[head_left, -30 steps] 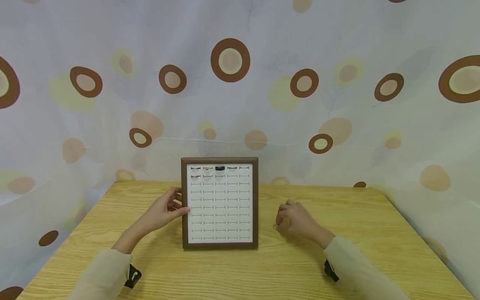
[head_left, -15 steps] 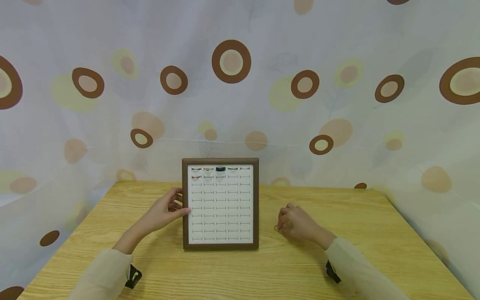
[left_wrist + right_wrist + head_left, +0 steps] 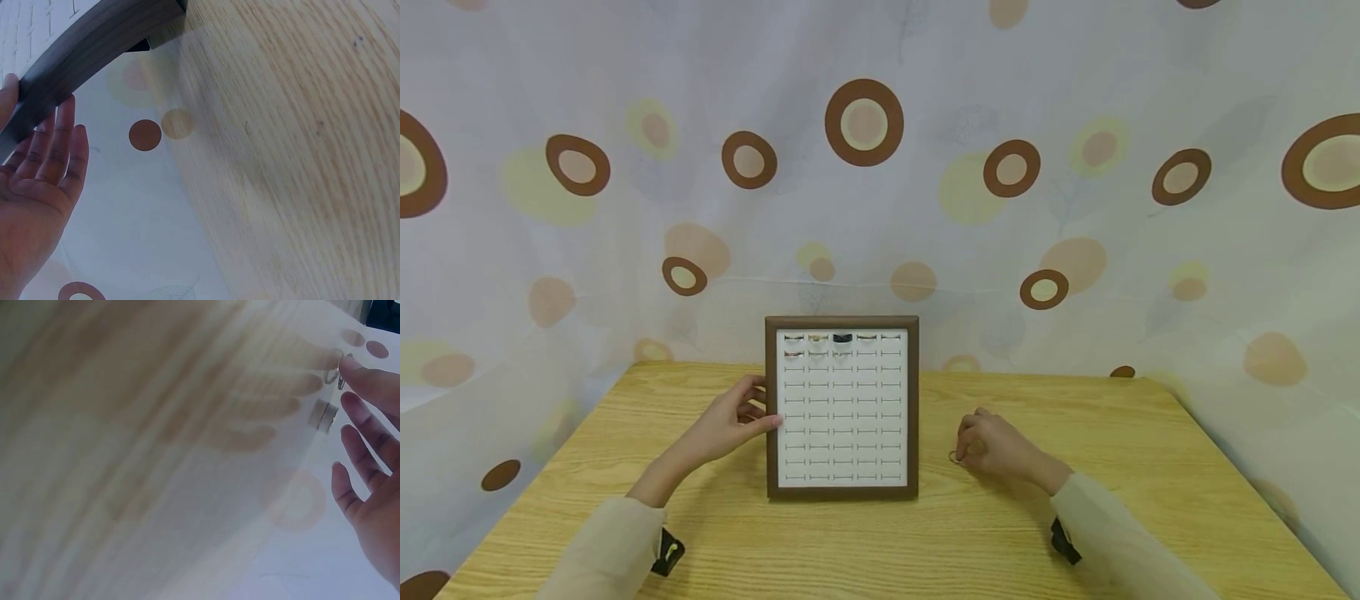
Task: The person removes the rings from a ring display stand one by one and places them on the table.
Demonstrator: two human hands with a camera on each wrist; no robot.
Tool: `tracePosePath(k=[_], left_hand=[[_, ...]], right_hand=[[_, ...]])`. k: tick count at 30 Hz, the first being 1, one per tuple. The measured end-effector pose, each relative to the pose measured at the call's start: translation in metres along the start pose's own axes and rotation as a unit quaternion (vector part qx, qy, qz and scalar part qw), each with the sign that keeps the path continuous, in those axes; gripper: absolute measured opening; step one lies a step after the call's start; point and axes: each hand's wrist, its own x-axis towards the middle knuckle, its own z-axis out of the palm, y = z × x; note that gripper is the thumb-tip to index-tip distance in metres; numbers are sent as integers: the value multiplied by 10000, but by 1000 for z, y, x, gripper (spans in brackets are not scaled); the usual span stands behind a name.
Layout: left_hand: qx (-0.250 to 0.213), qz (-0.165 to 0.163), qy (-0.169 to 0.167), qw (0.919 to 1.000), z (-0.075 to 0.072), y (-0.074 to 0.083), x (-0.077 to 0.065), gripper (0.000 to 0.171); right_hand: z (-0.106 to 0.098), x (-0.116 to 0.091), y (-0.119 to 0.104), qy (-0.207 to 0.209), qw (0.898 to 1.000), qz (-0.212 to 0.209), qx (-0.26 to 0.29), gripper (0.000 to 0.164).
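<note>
A ring display board (image 3: pixel 842 417) with a brown frame and a slotted white face stands upright on the table. My left hand (image 3: pixel 726 425) grips its left edge, thumb over the front and fingers behind; in the left wrist view they reach behind the dark frame (image 3: pixel 75 56). To the right of the board, low over the table, my right hand (image 3: pixel 996 446) pinches a thin ring (image 3: pixel 954 457). The right wrist view shows this ring (image 3: pixel 342 374) at the thumb and index fingertips, the other fingers loosely bent. Below it in that view is a wider silver band (image 3: pixel 327 417).
Several rings sit in the board's top row, among them a black ring (image 3: pixel 842 338). Its second row holds 3, starting with a reddish ring (image 3: pixel 793 355) at the left. The wooden table (image 3: pixel 850 550) meets a patterned cloth backdrop (image 3: pixel 880 217) at the back and sides.
The right hand has shifted slightly, and the ring at its fingertips has turned so that its round outline shows. The left hand keeps its grip on the board.
</note>
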Motion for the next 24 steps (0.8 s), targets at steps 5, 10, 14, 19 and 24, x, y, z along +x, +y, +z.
tracePosePath(k=[5, 10, 14, 19, 24], left_hand=[[102, 42, 35, 9999, 1, -2, 1, 59], [125, 63, 117, 9998, 2, -3, 1, 58], [82, 35, 66, 9999, 1, -3, 2, 59], [-17, 23, 10, 10000, 1, -1, 1, 58], [-15, 0, 7, 10000, 0, -1, 1, 58]], right_hand=[[-2, 0, 2, -218, 9988, 173, 411, 13], [-5, 0, 0, -253, 9983, 194, 493, 12], [-11, 1, -2, -80, 9990, 168, 417, 8], [-21, 6, -4, 185, 9995, 90, 223, 4], [-35, 14, -10, 385, 9989, 278, 26, 16]])
